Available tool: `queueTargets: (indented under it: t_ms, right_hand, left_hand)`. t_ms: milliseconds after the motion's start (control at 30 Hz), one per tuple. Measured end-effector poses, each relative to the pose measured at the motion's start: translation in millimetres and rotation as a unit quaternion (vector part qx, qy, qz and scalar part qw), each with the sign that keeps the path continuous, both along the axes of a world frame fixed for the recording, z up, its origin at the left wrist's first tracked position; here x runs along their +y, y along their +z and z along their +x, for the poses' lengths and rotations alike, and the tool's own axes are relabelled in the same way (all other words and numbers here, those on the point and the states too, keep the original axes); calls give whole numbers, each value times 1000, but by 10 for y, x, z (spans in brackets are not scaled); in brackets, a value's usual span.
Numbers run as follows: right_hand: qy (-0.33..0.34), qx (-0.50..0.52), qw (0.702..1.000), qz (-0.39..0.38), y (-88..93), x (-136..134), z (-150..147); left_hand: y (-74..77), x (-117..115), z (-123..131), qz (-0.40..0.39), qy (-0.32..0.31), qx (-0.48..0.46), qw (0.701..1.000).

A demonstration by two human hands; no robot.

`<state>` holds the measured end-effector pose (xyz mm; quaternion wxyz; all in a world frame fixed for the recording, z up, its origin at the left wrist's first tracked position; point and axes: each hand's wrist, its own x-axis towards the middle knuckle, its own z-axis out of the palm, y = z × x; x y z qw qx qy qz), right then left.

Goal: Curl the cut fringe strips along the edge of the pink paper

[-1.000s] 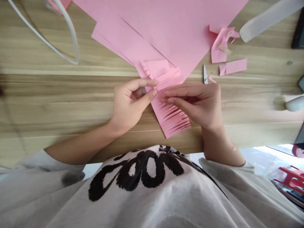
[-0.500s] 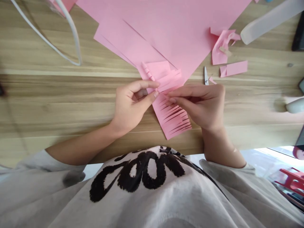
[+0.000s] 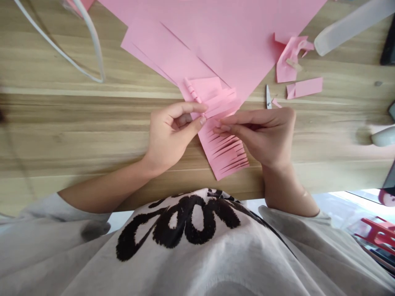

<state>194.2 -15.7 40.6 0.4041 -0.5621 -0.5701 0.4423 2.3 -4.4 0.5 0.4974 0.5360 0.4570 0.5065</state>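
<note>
A fringed strip of pink paper [image 3: 224,153] with many narrow parallel cuts lies under both hands, and part of it is lifted off the wooden table [image 3: 77,131]. My left hand [image 3: 173,133] pinches the strip between thumb and fingertips. My right hand [image 3: 257,135] grips its edge a short way to the right, with the fingertips almost meeting the left thumb. Above the left hand, a thin rolled pink paper tube [image 3: 193,90] lies on the strip. The rolled part's inner end is hidden by my fingers.
A large pink paper sheet [image 3: 210,37] with long cuts covers the far side of the table. Small scissors [image 3: 268,98] and pink scraps [image 3: 290,61] lie to the right. A white cable [image 3: 72,51] loops at the far left, and a pale translucent tube [image 3: 352,26] lies far right.
My right hand has shifted slightly to the right, and its fingers have moved along the strip's edge. The left hand's pinch looks unchanged.
</note>
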Motion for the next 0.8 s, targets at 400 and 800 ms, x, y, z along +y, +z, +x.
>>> queueTargets:
  t_ms: [400, 800]
  right_hand:
    - [-32, 6, 999, -2, 14, 1, -23]
    - [-37, 0, 999, 4, -48, 2, -16]
  left_hand:
    - [17, -6, 9, 0, -4, -13, 1000]
    - [3, -19, 6, -33, -8, 11, 999]
